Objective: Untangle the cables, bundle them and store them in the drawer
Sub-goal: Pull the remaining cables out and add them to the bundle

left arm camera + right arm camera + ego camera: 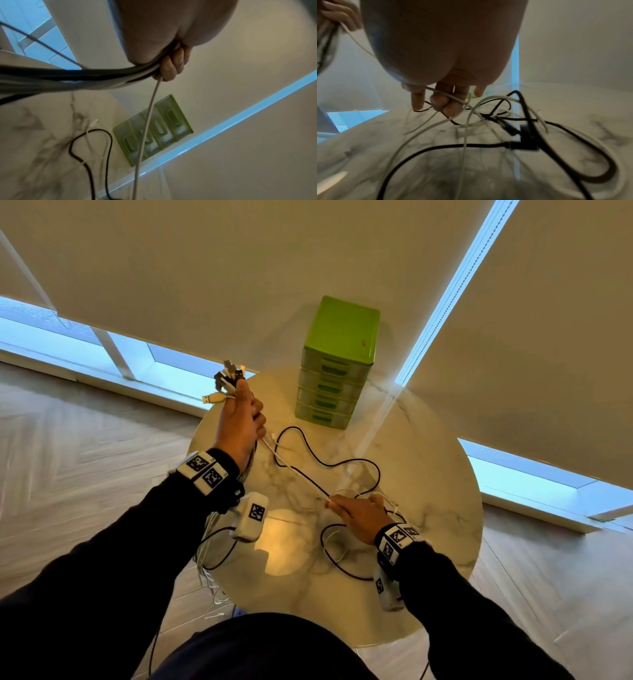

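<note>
Left hand (239, 422) grips gathered cables (228, 378); right hand (359, 517) pinches a taut white cable (294, 472), which risks tightening the tangle (505, 119) beside it.

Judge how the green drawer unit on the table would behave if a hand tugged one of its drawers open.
The green drawer unit stands tall on a narrow base, so it may tip or slide toward the puller. It looks like thin plastic, probably light, and the marble table looks glossy, so grip is likely poor. Bracing its top with the other hand seems wise.

My left hand (239, 419) was raised, fingers curled tight — my right hand (359, 517) sat lower, fingers pinched, both arms extended forward.
</note>
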`<action>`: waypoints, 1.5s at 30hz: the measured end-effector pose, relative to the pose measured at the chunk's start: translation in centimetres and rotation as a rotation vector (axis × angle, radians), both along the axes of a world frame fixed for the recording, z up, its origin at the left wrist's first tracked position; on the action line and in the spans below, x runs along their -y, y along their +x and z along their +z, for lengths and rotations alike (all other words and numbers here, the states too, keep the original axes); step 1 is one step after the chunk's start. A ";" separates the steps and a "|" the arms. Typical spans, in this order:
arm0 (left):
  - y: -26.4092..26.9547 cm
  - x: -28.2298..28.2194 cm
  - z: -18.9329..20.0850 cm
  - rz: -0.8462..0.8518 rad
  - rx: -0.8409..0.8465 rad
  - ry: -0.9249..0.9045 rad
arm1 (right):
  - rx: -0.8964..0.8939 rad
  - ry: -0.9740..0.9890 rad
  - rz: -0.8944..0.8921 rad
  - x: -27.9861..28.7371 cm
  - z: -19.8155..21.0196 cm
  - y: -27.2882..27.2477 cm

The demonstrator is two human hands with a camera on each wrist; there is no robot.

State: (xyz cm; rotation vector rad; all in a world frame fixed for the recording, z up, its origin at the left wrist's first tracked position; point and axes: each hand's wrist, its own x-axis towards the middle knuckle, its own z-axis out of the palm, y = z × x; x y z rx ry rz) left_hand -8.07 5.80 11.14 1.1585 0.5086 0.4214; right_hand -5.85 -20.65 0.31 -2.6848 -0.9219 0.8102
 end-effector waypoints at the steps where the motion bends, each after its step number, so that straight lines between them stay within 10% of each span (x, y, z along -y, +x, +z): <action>1: -0.1 -0.2 0.2 -0.003 0.006 0.012 | 0.020 -0.053 -0.027 0.4 0.0 0.6; 6: -1.1 1.7 -0.2 -0.236 -0.075 0.162 | 0.192 -0.054 -0.216 -0.7 2.7 4.6; 10: -1.1 5.0 -2.0 -0.414 -0.160 0.192 | 0.221 0.338 -0.306 -3.7 6.1 5.6; 20: 0.4 5.6 -3.7 -0.264 -0.204 -0.033 | -0.019 0.589 -0.031 -7.1 7.6 0.6; 27: 0.9 2.9 -1.4 -0.005 -0.055 -0.306 | -0.089 0.425 0.009 -2.6 2.9 1.4; 37: 1.0 -2.6 2.4 0.025 0.141 -0.206 | -0.041 -0.007 -0.024 1.9 2.5 4.5; 45: 0.1 2.0 -0.3 -0.268 -0.072 0.015 | 0.080 0.006 -0.153 -0.9 4.7 7.6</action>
